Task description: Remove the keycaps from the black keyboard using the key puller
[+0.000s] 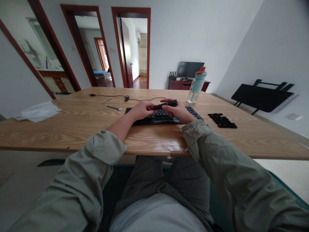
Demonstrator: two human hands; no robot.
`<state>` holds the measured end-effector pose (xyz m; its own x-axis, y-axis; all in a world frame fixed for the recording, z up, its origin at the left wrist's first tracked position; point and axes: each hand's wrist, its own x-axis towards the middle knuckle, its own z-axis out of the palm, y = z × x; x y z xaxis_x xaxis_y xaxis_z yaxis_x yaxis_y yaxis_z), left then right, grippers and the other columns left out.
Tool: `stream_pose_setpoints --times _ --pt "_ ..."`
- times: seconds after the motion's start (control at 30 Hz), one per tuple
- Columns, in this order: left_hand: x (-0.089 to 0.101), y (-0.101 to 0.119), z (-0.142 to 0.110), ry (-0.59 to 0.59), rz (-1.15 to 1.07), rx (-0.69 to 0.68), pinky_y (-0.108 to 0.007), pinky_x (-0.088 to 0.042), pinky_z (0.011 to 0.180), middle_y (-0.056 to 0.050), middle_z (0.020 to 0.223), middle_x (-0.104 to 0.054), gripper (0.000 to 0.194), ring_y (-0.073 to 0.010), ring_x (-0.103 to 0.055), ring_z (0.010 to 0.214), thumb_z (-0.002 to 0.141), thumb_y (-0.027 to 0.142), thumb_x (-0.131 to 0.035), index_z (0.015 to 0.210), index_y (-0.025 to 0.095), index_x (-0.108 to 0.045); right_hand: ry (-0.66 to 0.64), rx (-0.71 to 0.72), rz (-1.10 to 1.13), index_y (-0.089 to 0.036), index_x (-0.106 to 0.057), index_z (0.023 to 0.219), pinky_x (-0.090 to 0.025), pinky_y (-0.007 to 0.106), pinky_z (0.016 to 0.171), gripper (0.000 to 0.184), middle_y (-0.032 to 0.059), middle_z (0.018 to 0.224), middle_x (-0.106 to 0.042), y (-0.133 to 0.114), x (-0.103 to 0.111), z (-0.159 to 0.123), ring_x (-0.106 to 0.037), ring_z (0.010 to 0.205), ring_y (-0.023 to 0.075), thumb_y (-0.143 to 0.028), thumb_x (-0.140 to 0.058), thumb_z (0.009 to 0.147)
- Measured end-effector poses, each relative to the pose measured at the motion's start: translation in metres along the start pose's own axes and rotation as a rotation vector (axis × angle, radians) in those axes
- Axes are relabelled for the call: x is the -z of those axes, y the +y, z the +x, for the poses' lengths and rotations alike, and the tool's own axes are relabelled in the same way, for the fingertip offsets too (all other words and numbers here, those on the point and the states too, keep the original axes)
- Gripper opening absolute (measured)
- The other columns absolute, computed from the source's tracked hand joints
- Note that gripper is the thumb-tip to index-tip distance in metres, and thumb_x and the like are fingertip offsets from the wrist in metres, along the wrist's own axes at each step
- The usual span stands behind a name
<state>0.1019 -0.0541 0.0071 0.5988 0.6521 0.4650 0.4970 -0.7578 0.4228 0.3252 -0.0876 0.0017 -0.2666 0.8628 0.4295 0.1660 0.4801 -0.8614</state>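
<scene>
Above the middle of a black keyboard, both my hands meet around a slim, dark bar-shaped object whose exact kind I cannot make out. My left hand pinches its left end. Its middle and right part lie in the fingers of my right hand. The keyboard lies flat near the table's front edge, and my hands and wrists hide part of its keys. To the right of it, several small black pieces, which look like keycaps, lie close together on the wood.
A blue-handled brush rests left of the keyboard. Behind it a thin black cable with a knot runs across the wooden table. A clear bottle with a red and teal lid stands at the back right. White tissue lies far left.
</scene>
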Motion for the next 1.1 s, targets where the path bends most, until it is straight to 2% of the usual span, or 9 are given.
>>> stream_pose_setpoints --times 0.13,0.23,0.3,0.4,0.53,0.63,0.9,1.1 --pt "0.000 0.006 0.001 -0.080 -0.064 -0.003 -0.028 -0.051 0.079 -0.003 0.096 -0.077 0.034 -0.0178 -0.068 0.085 0.084 0.038 -0.067 0.111 0.019 -0.074 -0.002 -0.022 -0.071 -0.018 -0.070 0.106 -0.035 0.025 0.047 0.042 -0.0046 0.060 -0.053 0.000 -0.006 0.001 -0.043 0.050 0.0094 -0.047 -0.074 0.076" --pt "0.005 -0.001 0.000 -0.124 -0.047 0.051 -0.028 -0.052 0.081 -0.004 0.098 -0.077 0.045 -0.0173 -0.069 0.086 0.080 0.036 -0.071 0.122 0.019 -0.070 0.069 -0.018 -0.163 -0.016 -0.071 0.093 -0.035 0.024 0.044 0.037 -0.0018 0.062 -0.058 0.005 -0.005 0.005 -0.044 0.049 0.0091 -0.050 -0.071 0.078" --pt "0.011 -0.009 -0.001 -0.104 -0.024 0.087 -0.029 -0.053 0.080 -0.006 0.099 -0.077 0.051 -0.0177 -0.069 0.086 0.081 0.040 -0.070 0.126 0.017 -0.068 0.113 -0.003 -0.211 -0.016 -0.069 0.084 -0.034 0.024 0.043 0.035 -0.0007 0.061 -0.059 0.009 -0.003 0.006 -0.046 0.049 0.0093 -0.051 -0.069 0.079" --pt "0.019 -0.021 -0.003 -0.039 0.016 0.135 -0.030 -0.054 0.079 -0.009 0.100 -0.076 0.045 -0.0184 -0.069 0.085 0.085 0.041 -0.064 0.121 0.016 -0.070 0.136 -0.039 -0.241 -0.016 -0.068 0.077 -0.035 0.024 0.041 0.035 0.0012 0.060 -0.062 0.013 -0.003 0.007 -0.047 0.047 0.0099 -0.051 -0.068 0.080" --pt "0.022 -0.031 -0.004 0.003 0.054 0.192 -0.030 -0.055 0.080 -0.009 0.102 -0.076 0.036 -0.0193 -0.069 0.088 0.085 0.039 -0.061 0.110 0.016 -0.074 0.176 -0.123 -0.229 -0.015 -0.067 0.073 -0.039 0.025 0.039 0.037 0.0055 0.064 -0.067 0.014 -0.010 0.005 -0.049 0.046 0.0109 -0.052 -0.070 0.078" --pt "0.017 -0.035 -0.003 -0.030 0.053 0.166 -0.030 -0.054 0.078 -0.007 0.098 -0.077 0.031 -0.0187 -0.069 0.085 0.084 0.037 -0.062 0.105 0.018 -0.074 0.163 -0.106 -0.198 -0.016 -0.066 0.072 -0.041 0.025 0.039 0.035 0.0060 0.064 -0.067 0.014 -0.014 0.004 -0.048 0.045 0.0110 -0.051 -0.071 0.078" --pt "0.015 -0.035 -0.002 -0.065 0.071 0.121 -0.031 -0.054 0.077 -0.007 0.094 -0.076 0.032 -0.0190 -0.068 0.081 0.083 0.038 -0.063 0.104 0.018 -0.075 0.189 -0.056 -0.199 -0.017 -0.067 0.076 -0.037 0.024 0.038 0.036 0.0033 0.058 -0.064 0.016 -0.007 0.008 -0.048 0.043 0.0107 -0.052 -0.068 0.081" --pt "0.015 -0.034 -0.002 -0.075 0.094 0.125 -0.029 -0.053 0.074 -0.006 0.093 -0.076 0.032 -0.0176 -0.067 0.079 0.083 0.039 -0.064 0.105 0.018 -0.074 0.179 -0.092 -0.198 -0.017 -0.068 0.076 -0.038 0.025 0.036 0.036 0.0061 0.063 -0.067 0.020 -0.007 0.008 -0.048 0.043 0.0110 -0.053 -0.070 0.079"
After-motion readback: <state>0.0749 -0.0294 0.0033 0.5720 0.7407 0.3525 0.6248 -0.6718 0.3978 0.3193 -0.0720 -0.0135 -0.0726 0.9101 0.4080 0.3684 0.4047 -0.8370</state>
